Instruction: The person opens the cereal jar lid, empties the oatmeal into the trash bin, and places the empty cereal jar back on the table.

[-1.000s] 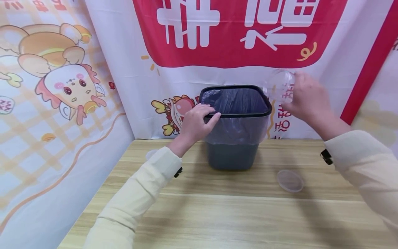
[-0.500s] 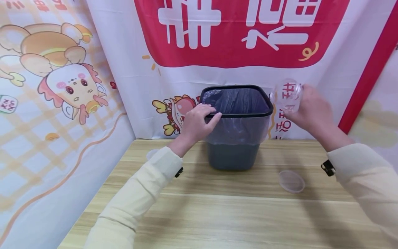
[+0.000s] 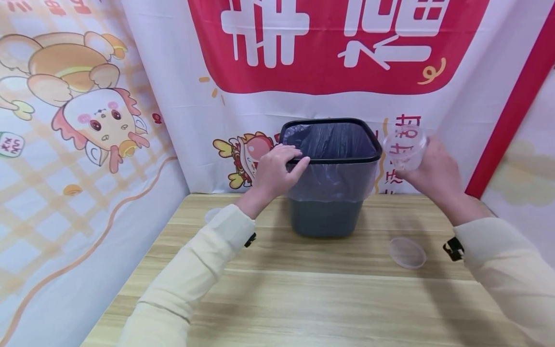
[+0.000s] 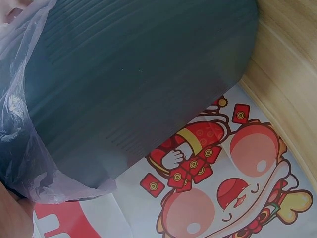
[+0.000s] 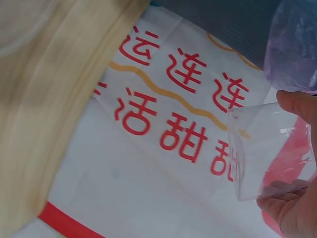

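While the right hand (image 3: 438, 168) pinches a clear cup (image 3: 405, 148) between thumb and fingers, right of centre in the head view and raised off the table (image 3: 325, 299), the left hand (image 3: 275, 173) grips the rim of the bin (image 3: 325, 219) at mid-frame. A liner (image 3: 334, 180) folds over that rim. Below the cup, toward the lower right, a lid (image 3: 407, 253) lies flat; printed cloth (image 3: 173, 96) fills the upper frame.

Bin (image 3: 325, 217) on tbl (image 3: 316, 303) before backdrop (image 3: 260, 108), liner (image 3: 329, 179) inside. L hand (image 3: 277, 172) at its frt-L rim (image 3: 338, 160); R hand (image 3: 437, 169) w/ cup (image 3: 405, 147) to R. Lid (image 3: 407, 253) on tbl, frt-R.
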A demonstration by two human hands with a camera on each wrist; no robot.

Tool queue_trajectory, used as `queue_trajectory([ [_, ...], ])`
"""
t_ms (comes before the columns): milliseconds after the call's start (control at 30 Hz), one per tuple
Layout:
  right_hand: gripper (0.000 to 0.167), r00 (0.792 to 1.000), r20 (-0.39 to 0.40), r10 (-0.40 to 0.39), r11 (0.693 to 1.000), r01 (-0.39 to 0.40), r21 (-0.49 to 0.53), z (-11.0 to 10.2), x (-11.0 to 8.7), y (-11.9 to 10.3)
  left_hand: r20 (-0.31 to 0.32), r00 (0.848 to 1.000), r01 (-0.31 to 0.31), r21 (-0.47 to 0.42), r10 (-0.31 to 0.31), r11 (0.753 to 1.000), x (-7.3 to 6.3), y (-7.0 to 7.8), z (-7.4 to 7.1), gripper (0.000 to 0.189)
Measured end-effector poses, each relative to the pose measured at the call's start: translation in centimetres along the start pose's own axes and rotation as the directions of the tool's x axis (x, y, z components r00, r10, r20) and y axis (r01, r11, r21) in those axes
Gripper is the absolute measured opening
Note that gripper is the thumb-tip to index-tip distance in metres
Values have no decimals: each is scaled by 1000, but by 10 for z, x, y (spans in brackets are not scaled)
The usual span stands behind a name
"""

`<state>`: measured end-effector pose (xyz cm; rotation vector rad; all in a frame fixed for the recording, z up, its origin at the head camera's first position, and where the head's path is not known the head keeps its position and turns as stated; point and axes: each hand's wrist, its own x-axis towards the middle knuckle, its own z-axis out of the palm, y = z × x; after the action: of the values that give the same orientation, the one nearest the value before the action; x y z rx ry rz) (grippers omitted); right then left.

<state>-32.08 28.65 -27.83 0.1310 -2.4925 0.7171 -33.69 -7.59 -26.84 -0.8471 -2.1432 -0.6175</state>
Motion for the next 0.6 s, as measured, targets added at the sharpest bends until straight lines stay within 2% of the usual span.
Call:
queue_trajectory([
  [233,86,998,-32,52,997,-50,57,13,-7,14,-1,1000,-7,3,7,1000,1,2,0,34],
  [467,94,989,-45,140,982,-133,131,28,-16,26,-1,1000,-8,-1,8,1000,2,2,0,34],
  [600,90,989,-55,140,978,-129,163,40,-23,33,-1,1000,-6,5,6,1000,2,2,0,34],
])
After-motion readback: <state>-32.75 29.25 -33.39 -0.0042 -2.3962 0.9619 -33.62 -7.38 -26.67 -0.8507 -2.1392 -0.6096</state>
